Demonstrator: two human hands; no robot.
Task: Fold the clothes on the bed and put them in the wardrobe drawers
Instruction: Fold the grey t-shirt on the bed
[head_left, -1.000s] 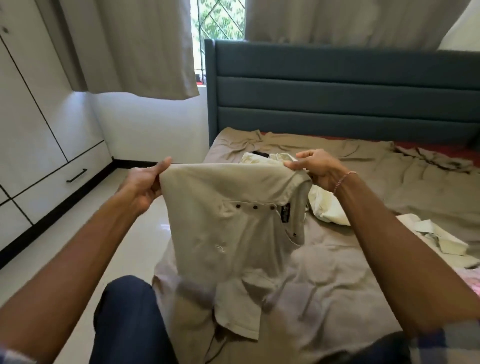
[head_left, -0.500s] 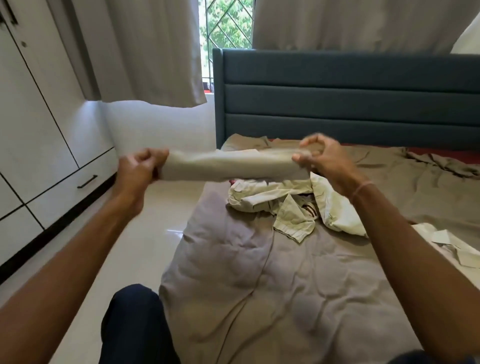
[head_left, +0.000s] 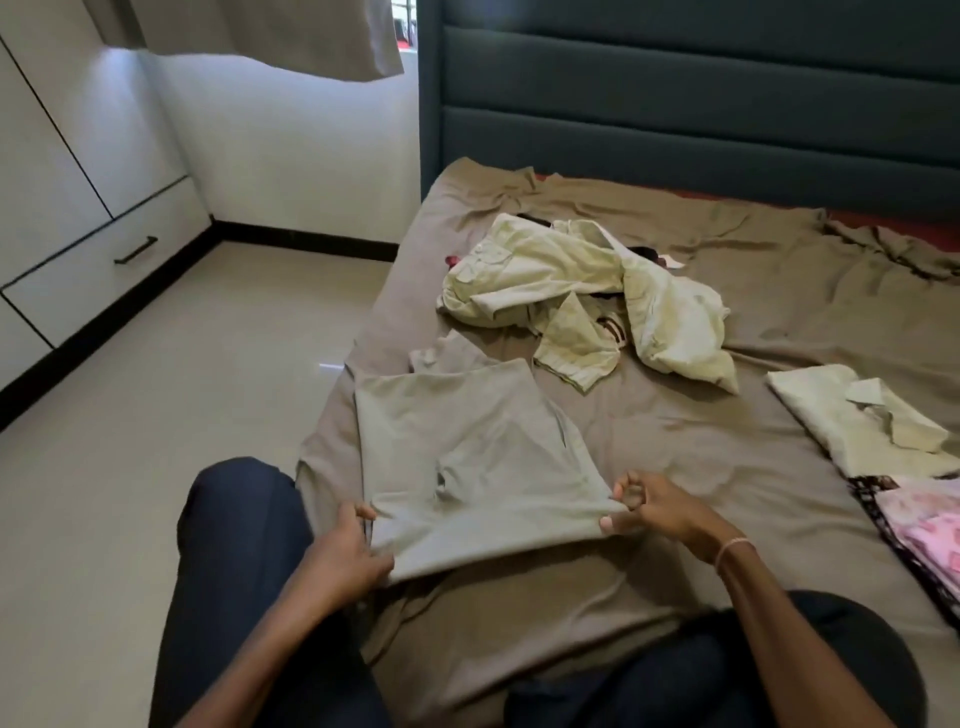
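A beige polo shirt (head_left: 478, 457) lies spread flat on the brown bed sheet (head_left: 675, 447) in front of me. My left hand (head_left: 348, 551) grips its near left corner. My right hand (head_left: 654, 509) pinches its near right corner between thumb and fingers. A crumpled pale-green garment (head_left: 582, 291) lies further up the bed. To the right sits a folded pale-green shirt (head_left: 852, 415), with pink patterned clothing (head_left: 924, 525) just below it. The white wardrobe drawer (head_left: 104, 265) with a black handle is at the far left.
My knees in dark trousers (head_left: 234, 545) rest at the bed's near edge. A dark teal headboard (head_left: 675, 93) rises behind the bed. Tiled floor (head_left: 182, 389) lies between bed and wardrobe. A curtain (head_left: 270, 36) hangs at top left.
The shirt was held up in the air, stretched between both hands, and now lies flat on the bed. Both hands have come down toward me, still holding its corners.
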